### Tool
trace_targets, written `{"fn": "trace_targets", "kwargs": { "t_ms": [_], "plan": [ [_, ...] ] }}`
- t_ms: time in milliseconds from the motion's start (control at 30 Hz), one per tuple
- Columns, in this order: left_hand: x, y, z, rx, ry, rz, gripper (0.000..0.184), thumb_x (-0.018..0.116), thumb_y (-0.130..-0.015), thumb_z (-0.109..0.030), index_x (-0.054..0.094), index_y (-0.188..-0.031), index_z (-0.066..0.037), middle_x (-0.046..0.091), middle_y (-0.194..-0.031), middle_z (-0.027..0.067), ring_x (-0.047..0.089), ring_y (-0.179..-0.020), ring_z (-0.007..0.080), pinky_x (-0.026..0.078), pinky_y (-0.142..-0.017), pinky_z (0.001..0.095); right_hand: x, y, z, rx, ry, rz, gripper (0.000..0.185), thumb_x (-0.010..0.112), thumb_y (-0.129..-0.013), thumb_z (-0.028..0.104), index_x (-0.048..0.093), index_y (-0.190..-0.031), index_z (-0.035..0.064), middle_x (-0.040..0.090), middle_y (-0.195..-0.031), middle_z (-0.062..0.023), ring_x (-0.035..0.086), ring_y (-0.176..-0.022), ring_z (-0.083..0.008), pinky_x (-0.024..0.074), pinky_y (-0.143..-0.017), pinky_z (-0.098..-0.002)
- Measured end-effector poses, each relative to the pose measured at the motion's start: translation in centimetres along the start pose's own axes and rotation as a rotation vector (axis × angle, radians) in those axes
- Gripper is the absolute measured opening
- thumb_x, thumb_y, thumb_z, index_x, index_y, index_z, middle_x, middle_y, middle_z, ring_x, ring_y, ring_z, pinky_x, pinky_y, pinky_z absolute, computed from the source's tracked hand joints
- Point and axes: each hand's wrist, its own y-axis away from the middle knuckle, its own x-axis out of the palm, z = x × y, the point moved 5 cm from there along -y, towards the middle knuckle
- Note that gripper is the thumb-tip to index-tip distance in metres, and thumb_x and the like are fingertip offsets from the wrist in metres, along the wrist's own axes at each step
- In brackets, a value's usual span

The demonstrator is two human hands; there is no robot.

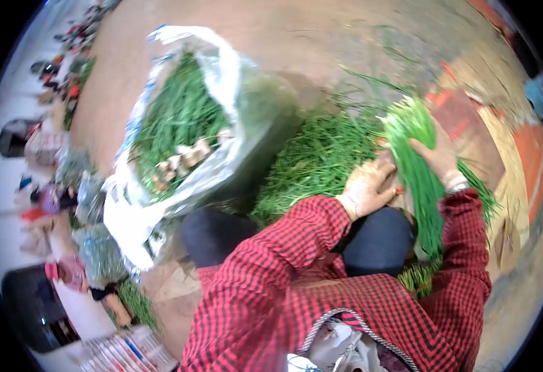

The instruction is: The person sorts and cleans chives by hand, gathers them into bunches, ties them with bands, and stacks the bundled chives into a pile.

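Observation:
My right hand [437, 155] is wrapped round a thick bunch of garlic chives [419, 186], its pale cut ends pointing up and the green leaves hanging down beside my knee. Just left of the bunch is my left hand [367, 187], above my knee, with its fingers curled together. A small orange-red bit shows by its thumb; what the fingers hold, if anything, is hidden. Under and beyond this hand lies a loose heap of chives [321, 158]. A clear plastic bag [262, 118] stands open to the left, filled with tied bunches of chives.
Cardboard and orange-red sheeting [529, 161] lie on the floor at right. Along the left side, several people sit among filled plastic bags [97, 251] and greens [136, 304]. A dark vehicle-like shape [35, 304] stands at lower left. Stray leaves [401, 56] lie on the floor ahead.

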Motion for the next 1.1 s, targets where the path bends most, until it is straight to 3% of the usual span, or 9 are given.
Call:
{"fn": "trace_targets", "kwargs": {
  "t_ms": [133, 267, 333, 433, 600, 800, 933, 1067, 1100],
  "plan": [
    [-7.2, 5.6, 2.2, -0.019, 0.043, -0.028, 0.044, 0.064, -0.085, -0.030, 0.059, -0.121, -0.005, 0.054, -0.129, 0.0166, 0.051, -0.120, 0.0330, 0.040, -0.102, 0.0417, 0.4, -0.6, -2.2, 0.027, -0.018, 0.082, 0.085, 0.072, -0.077, 0.040, 0.035, -0.144, 0.0037, 0.054, -0.131, -0.0211, 0.052, -0.123, -0.0316, 0.0380, -0.104, -0.0399],
    [-23.3, 14.0, 3.0, -0.086, -0.186, -0.499, 0.023, 0.065, -0.083, -0.006, 0.066, -0.106, -0.006, 0.066, -0.110, 0.0123, 0.063, -0.104, 0.0267, 0.047, -0.093, 0.0358, 0.2, -1.9, -0.9, 0.006, -0.166, 0.252, 0.088, 0.072, -0.079, 0.039, 0.028, -0.147, 0.0039, 0.051, -0.135, -0.0216, 0.049, -0.126, -0.0312, 0.0354, -0.107, -0.0396],
    [-29.3, 19.4, 5.4, -0.088, -0.202, -0.801, 0.020, 0.063, -0.084, -0.002, 0.067, -0.103, -0.006, 0.067, -0.107, 0.0101, 0.063, -0.103, 0.0228, 0.047, -0.091, 0.0351, -0.9, -4.1, 0.0, -0.038, 0.279, 0.001, 0.091, 0.072, -0.080, 0.037, 0.023, -0.149, 0.0041, 0.047, -0.138, -0.0221, 0.046, -0.129, -0.0314, 0.0343, -0.108, -0.0401],
    [-35.0, 25.5, 10.0, -0.319, -0.494, -0.873, 0.019, 0.067, -0.085, -0.013, 0.068, -0.102, -0.004, 0.067, -0.106, 0.0117, 0.060, -0.107, 0.0272, 0.043, -0.095, 0.0391, 1.0, -4.9, 13.3, -0.275, 0.105, -0.044, 0.069, 0.069, -0.084, 0.025, 0.038, -0.141, 0.0021, 0.051, -0.134, -0.0200, 0.047, -0.126, -0.0308, 0.0353, -0.107, -0.0388],
    [-34.7, 32.0, 13.8, -0.465, -0.798, -0.678, 0.023, 0.066, -0.087, -0.023, 0.071, -0.079, -0.002, 0.067, -0.098, 0.0121, 0.058, -0.107, 0.0342, 0.043, -0.091, 0.0435, 10.4, -2.2, 35.0, -0.874, -0.060, 0.151, 0.045, 0.067, -0.084, 0.018, 0.055, -0.125, 0.0056, 0.058, -0.124, -0.0156, 0.054, -0.118, -0.0291, 0.0442, -0.098, -0.0379],
    [-31.7, 37.1, 14.5, -0.425, -0.630, -0.959, 0.022, 0.072, -0.079, -0.014, 0.061, -0.061, -0.005, 0.067, -0.095, 0.0079, 0.055, -0.111, 0.0330, 0.039, -0.095, 0.0448, 23.2, -0.6, 46.4, -0.957, 0.133, 0.429, 0.045, 0.065, -0.084, 0.032, 0.056, -0.122, 0.0089, 0.057, -0.119, -0.0144, 0.057, -0.109, -0.0311, 0.0482, -0.090, -0.0376],
    [-31.1, 37.8, 14.9, -0.448, -0.501, -1.054, 0.030, 0.077, -0.074, -0.015, 0.056, -0.054, -0.006, 0.068, -0.098, 0.0072, 0.053, -0.114, 0.0321, 0.037, -0.095, 0.0439, 28.7, 0.5, 47.7, -1.086, 0.382, 0.466, 0.033, 0.067, -0.081, 0.022, 0.062, -0.110, 0.0089, 0.060, -0.104, -0.0092, 0.058, -0.099, -0.0297, 0.0479, -0.086, -0.0393],
    [-31.6, 38.2, 15.7, -0.405, -0.437, -1.045, 0.019, 0.078, -0.073, -0.018, 0.064, -0.070, -0.006, 0.064, -0.112, 0.0104, 0.050, -0.118, 0.0329, 0.037, -0.098, 0.0437, 27.9, -1.5, 46.5, -0.950, 0.283, 0.378, 0.014, 0.066, -0.081, 0.011, 0.063, -0.094, 0.0078, 0.059, -0.091, -0.0088, 0.059, -0.090, -0.0260, 0.0491, -0.077, -0.0372],
    [-32.2, 38.3, 15.6, -0.451, -0.418, -1.126, 0.024, 0.079, -0.072, -0.020, 0.065, -0.086, -0.006, 0.057, -0.122, 0.0132, 0.048, -0.121, 0.0336, 0.036, -0.100, 0.0440, 27.3, -1.8, 46.1, -0.900, 0.120, 0.389, 0.016, 0.064, -0.080, 0.008, 0.062, -0.095, 0.0080, 0.059, -0.089, -0.0082, 0.059, -0.088, -0.0242, 0.0494, -0.077, -0.0356]
  ]
}}
